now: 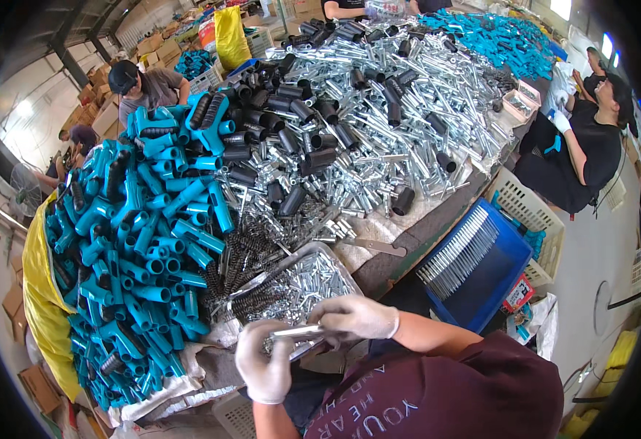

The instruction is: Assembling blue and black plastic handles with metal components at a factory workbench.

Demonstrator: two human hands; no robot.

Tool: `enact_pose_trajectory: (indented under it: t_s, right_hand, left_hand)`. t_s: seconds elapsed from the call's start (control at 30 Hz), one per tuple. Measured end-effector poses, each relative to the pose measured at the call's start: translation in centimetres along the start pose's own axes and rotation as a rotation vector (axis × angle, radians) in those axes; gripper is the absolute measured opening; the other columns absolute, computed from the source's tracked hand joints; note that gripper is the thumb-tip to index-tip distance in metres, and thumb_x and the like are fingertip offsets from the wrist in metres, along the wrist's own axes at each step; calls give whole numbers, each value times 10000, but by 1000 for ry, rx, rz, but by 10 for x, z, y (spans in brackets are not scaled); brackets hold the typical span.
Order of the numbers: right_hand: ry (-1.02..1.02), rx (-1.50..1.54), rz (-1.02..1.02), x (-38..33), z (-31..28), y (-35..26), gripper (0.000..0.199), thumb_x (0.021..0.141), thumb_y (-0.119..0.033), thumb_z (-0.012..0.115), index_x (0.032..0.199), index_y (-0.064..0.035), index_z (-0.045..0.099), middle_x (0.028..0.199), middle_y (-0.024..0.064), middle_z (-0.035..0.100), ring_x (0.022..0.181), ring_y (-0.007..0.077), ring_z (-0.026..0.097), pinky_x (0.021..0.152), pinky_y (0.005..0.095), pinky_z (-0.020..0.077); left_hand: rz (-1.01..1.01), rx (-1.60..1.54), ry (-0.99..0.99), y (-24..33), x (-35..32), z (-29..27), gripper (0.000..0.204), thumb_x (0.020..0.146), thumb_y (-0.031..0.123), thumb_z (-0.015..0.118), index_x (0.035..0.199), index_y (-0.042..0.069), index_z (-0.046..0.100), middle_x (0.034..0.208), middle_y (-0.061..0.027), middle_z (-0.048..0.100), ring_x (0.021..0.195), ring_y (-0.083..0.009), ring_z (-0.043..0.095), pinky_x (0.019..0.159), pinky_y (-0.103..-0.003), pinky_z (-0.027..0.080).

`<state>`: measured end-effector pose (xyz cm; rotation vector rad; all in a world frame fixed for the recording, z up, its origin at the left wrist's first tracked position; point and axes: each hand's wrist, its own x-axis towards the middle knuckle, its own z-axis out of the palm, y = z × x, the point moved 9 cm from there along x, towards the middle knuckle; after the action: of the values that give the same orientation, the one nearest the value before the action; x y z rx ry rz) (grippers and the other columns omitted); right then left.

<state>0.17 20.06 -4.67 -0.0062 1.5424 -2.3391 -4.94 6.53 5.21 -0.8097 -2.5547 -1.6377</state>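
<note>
My left hand (263,364), in a white glove, is curled at one end of a short silvery metal rod (298,332). Gloved too, my right hand (357,317) pinches the rod's other end. Both hands are held just above the near side of a plastic tray (343,269) full of small metal pins (307,287). Dark coil springs (251,252) are heaped at the tray's left and far side. My fingers cover parts of the rod.
Teal plastic handles (141,234) are piled on the left. Metal rods (423,95) and black sleeves (291,199) cover the table beyond. At right, a blue tray (474,300) holds rods in a row. Co-workers (148,91) sit around the table.
</note>
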Motion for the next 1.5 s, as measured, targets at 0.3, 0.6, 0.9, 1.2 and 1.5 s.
enact_pose_trajectory:
  t_s: [0.3, 0.6, 0.9, 1.2, 1.5]
  right_hand:
    - [96, -499, -22, 18, -5, -44, 333, 973, -327, 538, 1101, -26, 602, 805, 129, 653, 739, 209, 625, 703, 371, 499]
    - [931, -1287, 37, 72, -166, -89, 437, 870, -455, 589, 990, -39, 652, 988, 199, 673, 936, 339, 656, 826, 435, 512]
    - [425, -874, -504, 41, -95, -108, 271, 920, -245, 588, 1087, -34, 554, 1018, 166, 623, 919, 306, 640, 819, 400, 509]
    - [-225, -1204, -474, -4, 30, -38, 312, 913, -359, 598, 1094, -105, 577, 966, 121, 581, 888, 332, 630, 740, 413, 529]
    - [-441, -746, -117, -7, 41, 11, 438, 944, -315, 564, 1265, -17, 562, 1106, 197, 665, 963, 296, 657, 850, 382, 500]
  left_hand:
    - [57, 426, -212, -7, -12, 35, 305, 796, 241, 710, 1020, 38, 673, 836, -152, 681, 694, -321, 672, 646, -378, 535]
    - [-325, 13, -39, -73, -32, 27, 192, 876, 134, 610, 988, -19, 644, 732, -135, 602, 661, -158, 528, 659, -316, 462]
    - [-518, -363, 136, -106, -48, 7, 208, 908, 132, 557, 748, 1, 578, 578, -18, 548, 478, -65, 468, 447, -244, 357]
    - [-66, 250, -409, -32, -23, 14, 374, 711, 291, 813, 1012, 84, 730, 829, -131, 711, 722, -288, 700, 668, -347, 554]
    - [160, 651, -465, 7, -41, 48, 688, 673, 286, 791, 1304, 105, 587, 739, -100, 683, 627, -263, 680, 564, -359, 537]
